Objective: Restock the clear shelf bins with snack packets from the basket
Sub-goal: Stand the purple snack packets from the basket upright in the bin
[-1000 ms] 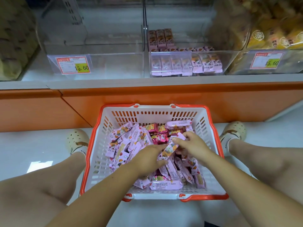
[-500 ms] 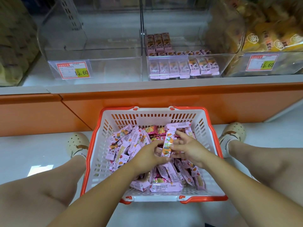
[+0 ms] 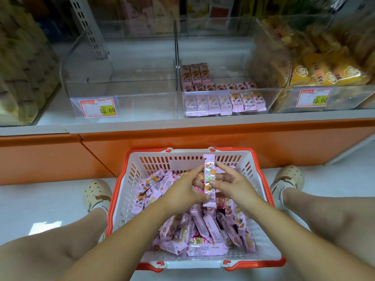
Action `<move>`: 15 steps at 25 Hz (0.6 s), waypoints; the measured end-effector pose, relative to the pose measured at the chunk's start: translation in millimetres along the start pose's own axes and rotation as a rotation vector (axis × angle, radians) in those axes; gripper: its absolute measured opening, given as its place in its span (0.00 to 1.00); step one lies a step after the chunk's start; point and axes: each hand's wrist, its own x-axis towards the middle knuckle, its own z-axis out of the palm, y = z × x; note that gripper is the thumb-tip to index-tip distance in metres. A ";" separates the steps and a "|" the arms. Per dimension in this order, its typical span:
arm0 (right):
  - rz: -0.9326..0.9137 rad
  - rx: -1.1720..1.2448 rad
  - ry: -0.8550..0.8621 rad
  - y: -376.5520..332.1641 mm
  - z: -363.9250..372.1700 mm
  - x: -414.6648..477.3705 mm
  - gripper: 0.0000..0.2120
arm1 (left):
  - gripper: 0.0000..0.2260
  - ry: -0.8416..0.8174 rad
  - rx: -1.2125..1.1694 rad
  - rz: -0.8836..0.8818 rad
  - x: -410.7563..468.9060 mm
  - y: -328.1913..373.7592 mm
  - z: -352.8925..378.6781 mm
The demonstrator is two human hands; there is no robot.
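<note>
Packet [image 3: 209,179]: long, pink, cartoon print, crimped ends, held upright over white basket [image 3: 119,191] full of more. Right hand [image 3: 233,186] pinches middle, thumb in front; left hand [image 3: 182,192] pinches left edge.

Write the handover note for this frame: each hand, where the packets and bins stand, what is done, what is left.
Right hand: pinches one pink packet upright above the basket.
Left hand: fingers lie against that packet's left edge; whether they grip it is unclear.
Loose packets are piled in the basket, which sits on the floor in front of the shelf.
Done: the middle bin has rows of packets along its front and at its left rear.
Left: much of that bin is bare, and the left bin shows no packets. Likely next: lift the held packet into a bin.
</note>
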 end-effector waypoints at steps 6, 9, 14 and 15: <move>-0.235 0.064 0.056 -66.1 -9.0 -5.5 0.23 | 0.20 0.294 0.629 0.195 -5.6 93.5 -60.9; -0.371 0.111 0.147 -119.7 -18.0 -8.9 0.20 | 0.14 0.688 0.723 0.443 -11.1 137.1 -99.2; -0.563 0.005 0.297 -219.6 -39.5 30.7 0.19 | 0.25 0.692 0.890 0.549 25.8 158.4 -149.9; -0.549 -0.072 0.329 -235.7 -44.0 49.8 0.20 | 0.26 0.664 0.912 0.533 35.0 157.8 -156.8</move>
